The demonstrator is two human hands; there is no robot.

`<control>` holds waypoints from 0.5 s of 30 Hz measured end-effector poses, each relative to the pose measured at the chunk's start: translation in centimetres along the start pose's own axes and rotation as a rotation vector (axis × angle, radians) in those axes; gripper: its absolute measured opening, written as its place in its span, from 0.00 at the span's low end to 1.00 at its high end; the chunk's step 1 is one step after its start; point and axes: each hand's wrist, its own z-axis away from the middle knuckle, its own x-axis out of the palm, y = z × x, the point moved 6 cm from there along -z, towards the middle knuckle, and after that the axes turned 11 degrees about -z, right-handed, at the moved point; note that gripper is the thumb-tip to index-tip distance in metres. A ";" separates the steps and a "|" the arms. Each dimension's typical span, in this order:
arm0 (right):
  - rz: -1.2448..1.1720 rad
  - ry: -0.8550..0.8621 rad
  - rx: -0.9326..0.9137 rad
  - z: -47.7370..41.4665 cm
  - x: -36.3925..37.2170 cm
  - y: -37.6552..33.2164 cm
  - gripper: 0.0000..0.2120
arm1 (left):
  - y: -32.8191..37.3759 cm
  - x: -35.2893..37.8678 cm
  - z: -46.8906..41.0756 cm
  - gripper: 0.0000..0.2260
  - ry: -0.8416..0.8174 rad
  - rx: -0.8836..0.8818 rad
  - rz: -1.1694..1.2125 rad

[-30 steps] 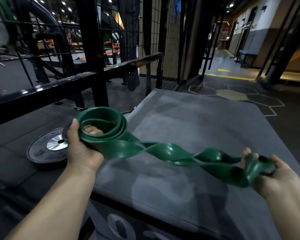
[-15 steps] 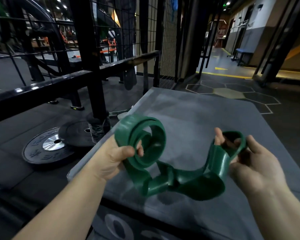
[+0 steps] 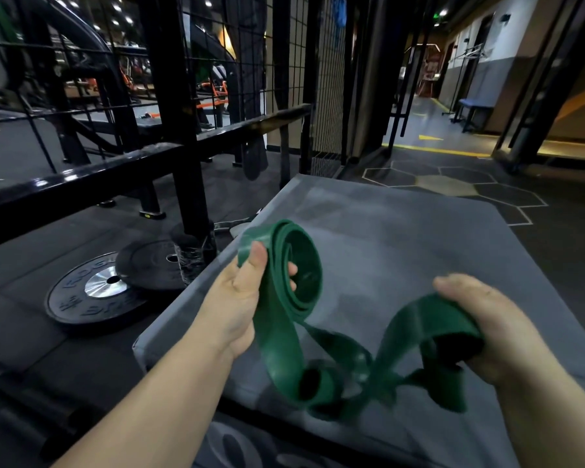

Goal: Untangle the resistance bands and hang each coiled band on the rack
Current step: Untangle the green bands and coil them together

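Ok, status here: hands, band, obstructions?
Left hand grips the coiled end of the green band. Right hand grips the other end. Middle twisted, sagging over the grey box. Nothing blocking.

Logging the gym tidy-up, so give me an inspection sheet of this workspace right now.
Surface: grey padded box, top scuffed.
Job's things: green band, one end coiled, middle twisted; black rack behind, to the left.
Clutter: two weight plates lying left of the box.
Grippers: left hand grips the coil; right hand grips the other end.
Cables: nothing seen.
Surroundings: wire mesh fence; blue bench far right.
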 end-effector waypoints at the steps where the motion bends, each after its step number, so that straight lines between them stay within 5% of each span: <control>1: 0.237 -0.038 -0.034 -0.3 -0.4 0.4 0.24 | 0.1 -0.2 -0.1 0.27 0.049 -0.020 0.007; 5: 1.079 -0.118 -0.182 -1.1 0.0 1.6 0.22 | 0.4 -0.7 -0.8 0.21 0.164 -0.075 0.123; 8: 1.416 -0.196 -0.164 -0.8 1.6 2.5 0.19 | 1.0 -0.5 -1.2 0.22 0.192 -0.067 0.219; 11: 1.426 -0.327 -0.182 0.0 3.9 4.6 0.31 | 1.5 0.7 -1.1 0.22 0.176 -0.049 0.283; 15: 0.952 -0.435 -0.220 0.6 7.2 6.5 0.33 | 1.7 3.0 -0.5 0.22 0.089 -0.065 0.400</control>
